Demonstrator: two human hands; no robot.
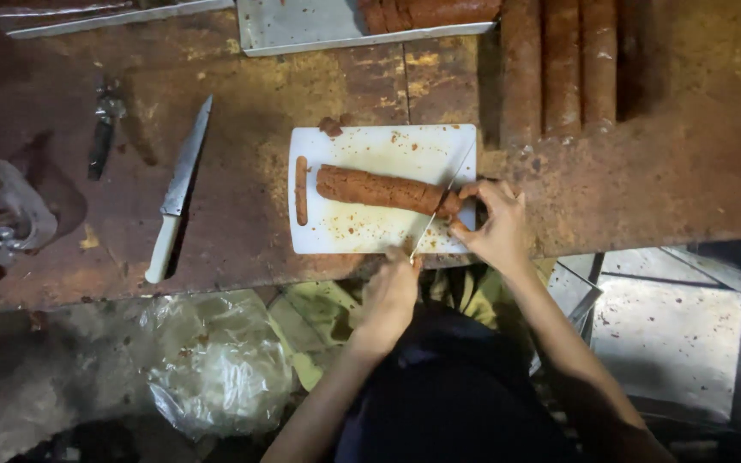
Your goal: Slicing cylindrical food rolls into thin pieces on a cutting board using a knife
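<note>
we see a white cutting board (370,231) at the tabletop's (242,94) near edge. our left hand (388,296) closes its fingers round a thin knife (439,206), blade across a brown roll (379,189); our right hand (495,225) pinches the roll's end, steadying it. a spare knife (180,184) lies left.
</note>
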